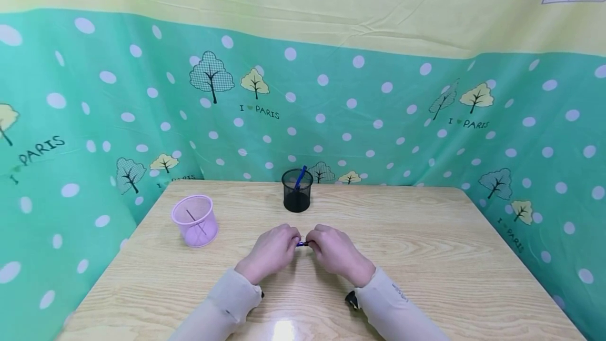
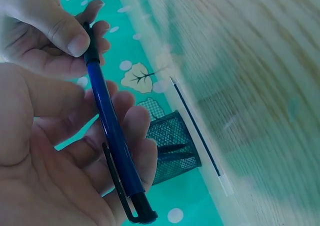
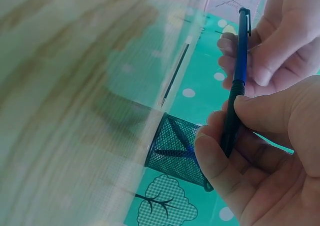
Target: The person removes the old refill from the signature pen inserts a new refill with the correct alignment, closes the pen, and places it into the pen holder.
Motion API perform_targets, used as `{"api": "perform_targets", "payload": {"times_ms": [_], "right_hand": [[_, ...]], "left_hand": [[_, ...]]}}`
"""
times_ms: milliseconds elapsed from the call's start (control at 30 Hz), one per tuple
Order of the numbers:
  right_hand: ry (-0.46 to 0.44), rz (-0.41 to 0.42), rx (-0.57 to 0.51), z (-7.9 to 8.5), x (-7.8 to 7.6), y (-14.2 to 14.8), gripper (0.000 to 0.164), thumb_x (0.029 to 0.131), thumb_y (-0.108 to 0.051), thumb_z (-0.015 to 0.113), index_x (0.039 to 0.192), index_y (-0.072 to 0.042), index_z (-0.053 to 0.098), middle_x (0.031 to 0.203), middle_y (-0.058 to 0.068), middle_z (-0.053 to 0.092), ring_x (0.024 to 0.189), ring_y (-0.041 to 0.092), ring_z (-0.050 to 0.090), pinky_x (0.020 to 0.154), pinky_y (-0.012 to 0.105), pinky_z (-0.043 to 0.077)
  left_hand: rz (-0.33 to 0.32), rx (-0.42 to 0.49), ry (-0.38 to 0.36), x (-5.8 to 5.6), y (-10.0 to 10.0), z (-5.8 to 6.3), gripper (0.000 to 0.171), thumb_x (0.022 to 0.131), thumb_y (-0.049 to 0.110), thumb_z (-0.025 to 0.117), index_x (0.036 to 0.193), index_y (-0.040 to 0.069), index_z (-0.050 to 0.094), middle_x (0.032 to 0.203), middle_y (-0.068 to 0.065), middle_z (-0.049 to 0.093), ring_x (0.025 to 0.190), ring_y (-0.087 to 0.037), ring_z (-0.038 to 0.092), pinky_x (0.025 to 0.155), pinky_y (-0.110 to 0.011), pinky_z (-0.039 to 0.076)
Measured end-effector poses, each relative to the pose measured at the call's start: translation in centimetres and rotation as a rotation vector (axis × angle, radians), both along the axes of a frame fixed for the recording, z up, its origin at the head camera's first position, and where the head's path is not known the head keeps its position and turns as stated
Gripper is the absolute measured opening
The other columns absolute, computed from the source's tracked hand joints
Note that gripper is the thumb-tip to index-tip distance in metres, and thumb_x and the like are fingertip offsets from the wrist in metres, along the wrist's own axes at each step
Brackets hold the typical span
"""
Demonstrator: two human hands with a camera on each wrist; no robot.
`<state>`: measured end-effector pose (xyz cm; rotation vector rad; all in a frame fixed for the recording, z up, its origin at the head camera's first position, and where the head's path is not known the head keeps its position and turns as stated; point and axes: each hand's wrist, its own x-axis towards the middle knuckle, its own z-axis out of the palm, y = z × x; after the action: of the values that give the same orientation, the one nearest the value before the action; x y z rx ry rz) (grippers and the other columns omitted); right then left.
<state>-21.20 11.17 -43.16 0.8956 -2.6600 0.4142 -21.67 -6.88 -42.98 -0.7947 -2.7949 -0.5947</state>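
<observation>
A blue ballpoint pen with a black grip, clip and push button is held between both hands. My left hand holds its blue barrel, the clip end lying across the fingers in the left wrist view. With thumb and fingers, my right hand pinches the black grip section. The two sections meet between the hands. A thin dark refill with a pale end lies on the table beyond the hands; I cannot make it out in the head view.
Behind the hands stands a black mesh pen holder with a blue pen leaning in it. To the left is a pink mesh basket with a thin dark stick inside. A patterned green curtain hangs behind the wooden table.
</observation>
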Motion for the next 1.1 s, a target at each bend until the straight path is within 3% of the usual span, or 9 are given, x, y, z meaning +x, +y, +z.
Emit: {"api": "perform_targets", "payload": {"times_ms": [300, 700, 1100], "right_hand": [[-0.004, 0.005, -0.017, 0.04, 0.00, -0.02, 0.013, 0.083, -0.007, 0.058, 0.089, -0.013, 0.068, 0.077, -0.008, 0.055, 0.069, 0.004, 0.052, 0.060, 0.020, 0.047], [-0.005, 0.004, -0.016, 0.14, 0.04, 0.00, 0.013, 0.083, -0.007, 0.058, 0.089, -0.013, 0.068, 0.077, -0.007, 0.055, 0.069, 0.004, 0.052, 0.061, 0.021, 0.047], [-0.003, 0.002, -0.013, 0.08, 0.02, -0.02, 0.013, 0.083, -0.007, 0.059, 0.089, -0.014, 0.068, 0.077, -0.008, 0.055, 0.069, 0.005, 0.052, 0.061, 0.021, 0.047]], "left_hand": [[-0.006, -0.020, -0.006, -0.16, -0.14, 0.02, 0.015, 0.088, 0.012, 0.047, 0.087, 0.013, 0.062, 0.078, 0.005, 0.058, 0.072, -0.010, 0.055, 0.062, -0.029, 0.046], [-0.021, -0.076, -0.049, -0.36, -0.34, -0.34, 0.019, 0.087, 0.011, 0.049, 0.069, 0.018, 0.052, 0.064, 0.008, 0.047, 0.054, -0.009, 0.042, 0.049, -0.024, 0.036], [-0.018, -0.092, -0.091, -0.35, -0.30, -0.29, 0.016, 0.089, 0.014, 0.048, 0.076, 0.015, 0.057, 0.068, 0.008, 0.047, 0.058, -0.009, 0.044, 0.052, -0.024, 0.037]]}}
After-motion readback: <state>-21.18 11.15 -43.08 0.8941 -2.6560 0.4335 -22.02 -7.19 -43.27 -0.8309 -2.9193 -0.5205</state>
